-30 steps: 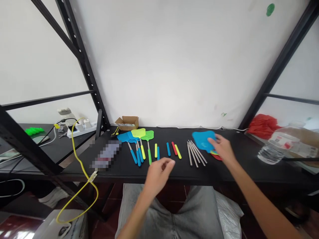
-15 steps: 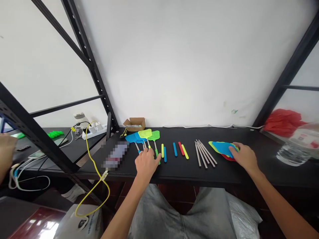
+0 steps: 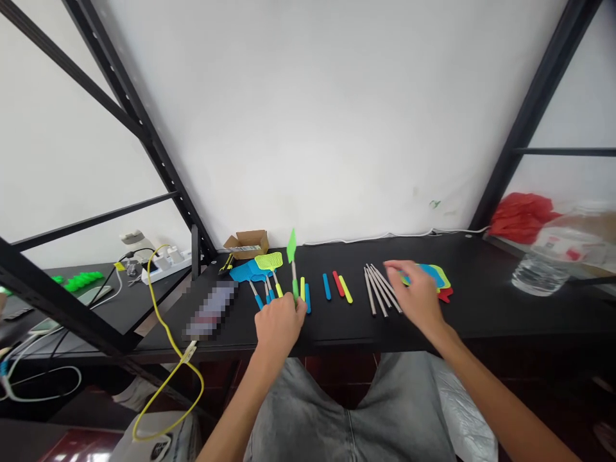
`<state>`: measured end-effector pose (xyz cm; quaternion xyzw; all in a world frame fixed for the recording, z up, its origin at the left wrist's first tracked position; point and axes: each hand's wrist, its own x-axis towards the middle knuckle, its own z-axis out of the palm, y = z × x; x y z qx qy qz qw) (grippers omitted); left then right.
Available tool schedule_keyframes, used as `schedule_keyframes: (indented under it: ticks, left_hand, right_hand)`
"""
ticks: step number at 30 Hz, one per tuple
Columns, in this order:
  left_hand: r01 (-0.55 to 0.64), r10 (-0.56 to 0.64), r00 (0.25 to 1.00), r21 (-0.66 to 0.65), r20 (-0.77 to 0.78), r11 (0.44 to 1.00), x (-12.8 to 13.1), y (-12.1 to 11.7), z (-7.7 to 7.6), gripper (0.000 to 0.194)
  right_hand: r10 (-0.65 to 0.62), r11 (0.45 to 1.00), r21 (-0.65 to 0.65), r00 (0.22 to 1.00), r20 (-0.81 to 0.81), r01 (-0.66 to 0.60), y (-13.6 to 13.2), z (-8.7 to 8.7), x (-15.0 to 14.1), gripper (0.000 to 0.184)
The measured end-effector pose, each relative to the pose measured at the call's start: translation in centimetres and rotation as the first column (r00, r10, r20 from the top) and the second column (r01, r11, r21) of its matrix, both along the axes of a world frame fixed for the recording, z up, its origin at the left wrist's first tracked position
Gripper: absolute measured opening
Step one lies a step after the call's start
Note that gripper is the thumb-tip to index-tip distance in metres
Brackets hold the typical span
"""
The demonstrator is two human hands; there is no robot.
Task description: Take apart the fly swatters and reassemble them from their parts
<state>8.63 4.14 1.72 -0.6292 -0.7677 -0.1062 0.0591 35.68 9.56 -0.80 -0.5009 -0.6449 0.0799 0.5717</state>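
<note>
My left hand [image 3: 279, 324] is closed round the handle of a green fly swatter [image 3: 294, 263], which stands up, its head edge-on. Beside it lie more fly swatters: blue ones [image 3: 248, 271] and a yellow one [image 3: 269, 261]. To its right are loose handles: yellow and blue ones, then a blue handle [image 3: 326, 287], a red handle [image 3: 338, 283] and a yellow handle [image 3: 345, 289]. My right hand [image 3: 418, 296], slightly blurred, hovers by the metal rods [image 3: 378, 292] with fingers stretched leftward and nothing visible in them. It partly hides a stack of swatter heads [image 3: 440, 276].
A small open cardboard box [image 3: 250, 242] stands at the back left, near a pixelated phone [image 3: 210, 311] on a yellow cable [image 3: 166, 327]. A clear plastic bottle [image 3: 543, 269] and a red bag [image 3: 524, 217] are at the right. Black shelf posts [image 3: 158, 144] frame the desk.
My left hand has lifted the green fly swatter's head up off the desk. My right hand has left the stack of swatter heads and moved left towards the rods. The view has shifted.
</note>
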Motion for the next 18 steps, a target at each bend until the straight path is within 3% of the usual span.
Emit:
schedule_keyframes:
  ticks: [1, 2, 3, 5, 7, 10, 12, 14, 17, 18]
  left_hand:
    - [0.030, -0.031, 0.999, 0.025, 0.029, 0.999, 0.9, -0.6, 0.1, 0.036]
    - [0.078, -0.081, 0.995, 0.041, 0.063, 0.996, 1.9, -1.2, 0.2, 0.035]
    - [0.144, -0.149, 0.984, 0.052, 0.099, 0.988, 3.1, -1.8, 0.1, 0.035]
    - [0.244, -0.255, 0.953, 0.085, 0.164, 0.966, 5.2, -2.9, -0.3, 0.029]
    - [0.305, -0.323, 0.912, 0.110, 0.250, 0.946, 7.0, -3.8, -1.1, 0.027]
    - [0.374, -0.415, 0.778, 0.184, 0.471, 0.909, 8.6, -4.3, -2.2, 0.036]
    - [0.403, -0.465, 0.609, 0.254, 0.643, 0.879, 9.2, -4.2, -2.7, 0.043]
    - [0.403, -0.448, 0.371, 0.294, 0.814, 0.867, 9.7, -4.2, -3.2, 0.048]
    - [0.397, -0.232, -0.054, 0.234, 0.971, 0.887, 10.4, -4.9, -4.4, 0.051]
    - [0.415, -0.142, -0.161, 0.198, 0.977, 0.888, 10.5, -5.4, -5.0, 0.052]
  right_hand:
    - [0.131, 0.984, -0.108, 0.985, -0.114, -0.144, -0.6, 0.4, -1.9, 0.031]
    - [0.254, 0.925, -0.216, 0.931, -0.261, -0.313, -1.0, 0.6, -3.7, 0.035]
    - [0.336, 0.832, -0.278, 0.835, -0.436, -0.480, -1.3, 0.7, -5.3, 0.040]
    - [0.347, 0.669, -0.255, 0.597, -0.723, -0.698, -1.6, 0.6, -7.7, 0.044]
    - [0.292, 0.625, -0.141, 0.398, -0.870, -0.768, -1.5, 0.4, -8.8, 0.038]
    - [0.238, 0.643, -0.014, 0.217, -0.947, -0.765, -1.3, 0.1, -8.8, 0.029]
    - [0.204, 0.651, 0.023, 0.145, -0.968, -0.759, -1.3, 0.0, -8.5, 0.025]
    - [0.168, 0.659, 0.043, 0.091, -0.982, -0.751, -1.2, 0.0, -8.3, 0.020]
    - [0.117, 0.687, 0.093, -0.017, -0.993, -0.720, -0.1, 0.5, -7.5, 0.010]
    - [0.110, 0.712, 0.123, -0.063, -0.992, -0.691, 0.5, 0.8, -6.9, 0.011]
